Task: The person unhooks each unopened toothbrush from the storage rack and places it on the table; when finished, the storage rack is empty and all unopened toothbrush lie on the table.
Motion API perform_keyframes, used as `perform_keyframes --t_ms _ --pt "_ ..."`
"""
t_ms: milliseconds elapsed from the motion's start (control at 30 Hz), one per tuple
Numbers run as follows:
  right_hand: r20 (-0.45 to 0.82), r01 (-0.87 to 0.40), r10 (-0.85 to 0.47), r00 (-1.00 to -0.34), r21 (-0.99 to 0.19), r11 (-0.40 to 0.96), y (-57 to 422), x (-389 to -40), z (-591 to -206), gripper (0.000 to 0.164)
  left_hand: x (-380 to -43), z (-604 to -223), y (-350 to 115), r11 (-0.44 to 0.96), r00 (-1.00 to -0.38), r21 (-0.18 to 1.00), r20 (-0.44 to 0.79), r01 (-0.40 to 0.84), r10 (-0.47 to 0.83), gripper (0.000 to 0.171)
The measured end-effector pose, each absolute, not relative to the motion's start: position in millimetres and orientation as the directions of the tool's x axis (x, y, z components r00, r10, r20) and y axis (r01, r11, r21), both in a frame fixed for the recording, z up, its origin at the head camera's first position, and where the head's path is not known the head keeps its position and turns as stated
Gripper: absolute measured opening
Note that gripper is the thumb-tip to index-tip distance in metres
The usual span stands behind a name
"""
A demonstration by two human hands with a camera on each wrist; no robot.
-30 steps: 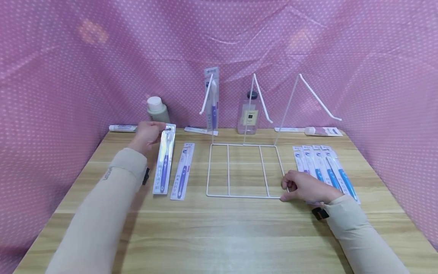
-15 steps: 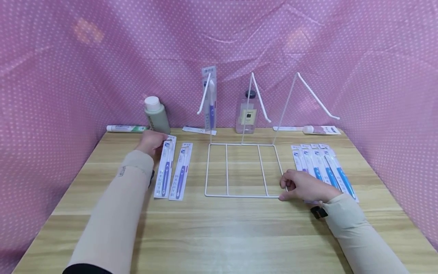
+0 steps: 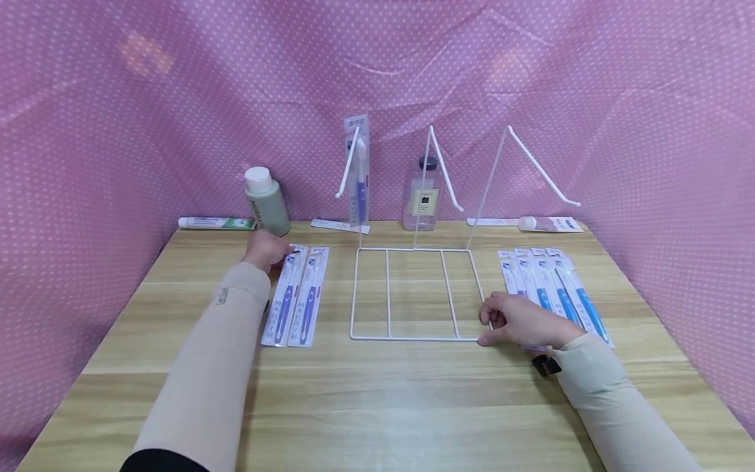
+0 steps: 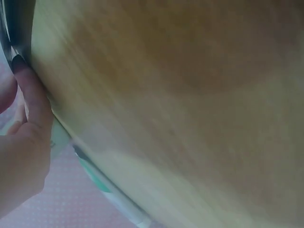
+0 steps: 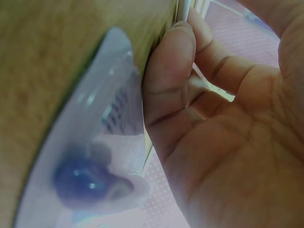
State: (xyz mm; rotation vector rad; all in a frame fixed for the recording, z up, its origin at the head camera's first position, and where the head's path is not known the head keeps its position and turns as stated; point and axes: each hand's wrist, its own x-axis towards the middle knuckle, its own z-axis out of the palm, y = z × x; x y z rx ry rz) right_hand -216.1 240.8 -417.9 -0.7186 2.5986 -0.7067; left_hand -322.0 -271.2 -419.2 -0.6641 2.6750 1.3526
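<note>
In the head view, my left hand pinches the top end of a packaged toothbrush with a purple handle, lying on the table. A second purple packaged toothbrush lies close along its right side. My right hand holds the front right corner of a white wire rack; in the right wrist view, its thumb and a finger meet at the white rod. Another purple packaged toothbrush hangs upright on the rack's left prong. The left wrist view shows the fingers at a package edge.
Several packaged toothbrushes overlap beside my right hand. Along the back stand a green bottle and a clear bottle. Toothpaste tubes lie at both back corners, with flat white strips between. A pink dotted cloth encloses the table.
My left hand has lowered the packaged toothbrush toward me, and it now lies beside the other one. The right hand keeps its hold on the rack. The whole view has shifted slightly left.
</note>
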Motion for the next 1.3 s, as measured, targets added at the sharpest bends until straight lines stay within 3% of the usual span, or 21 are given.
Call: perform_keyframes --t_ms 167,367,500,600,700,833,933,1033,1300 --pt "-0.194 -0.382 -0.552 -0.811 -0.539 0.75 240.2 -215.7 -417.8 0.033 -320.6 -416.6 -268.3 0.662 -0.917 0.64 -0.206 -0.39 -0.34 0.041" --pt "-0.192 -0.38 -0.556 -0.809 -0.55 0.743 239.1 -215.4 -418.5 0.034 -318.7 -410.5 -261.5 0.734 -0.917 0.552 -0.191 -0.395 -0.35 0.042" --pt "-0.192 -0.378 -0.556 -0.809 -0.554 0.742 239.9 -215.3 -418.9 0.034 -317.0 -394.4 -254.2 0.805 -0.956 0.52 -0.094 -0.286 -0.279 0.038" --pt "-0.198 -0.371 -0.55 -0.811 -0.553 0.746 240.1 -215.2 -419.1 0.034 -316.8 -366.2 -242.1 0.792 -0.975 0.591 0.035 -0.156 -0.219 0.036" --pt "-0.198 -0.369 -0.548 -0.813 -0.553 0.747 240.1 -215.1 -419.1 0.033 -316.5 -327.1 -223.2 0.675 -0.968 0.737 0.147 -0.031 -0.205 0.034" --pt "-0.192 -0.372 -0.553 -0.811 -0.56 0.74 240.2 -215.1 -419.3 0.033 -313.2 -279.9 -194.0 0.377 -0.938 0.915 0.246 0.142 -0.244 0.032" --pt "-0.195 -0.364 -0.55 -0.812 -0.567 0.739 240.1 -215.1 -419.8 0.034 -309.7 -259.2 -173.0 0.152 -0.899 0.941 0.334 0.301 -0.284 0.028" --pt "-0.196 -0.364 -0.552 -0.811 -0.57 0.737 240.0 -215.0 -420.8 0.035 -307.2 -249.6 -156.5 0.041 -0.861 0.909 0.406 0.415 -0.307 0.023" --pt "-0.203 -0.362 -0.545 -0.814 -0.557 0.747 241.2 -216.9 -421.0 0.033 -313.3 -249.6 -138.1 -0.019 -0.879 0.932 0.334 0.361 -0.34 0.026"
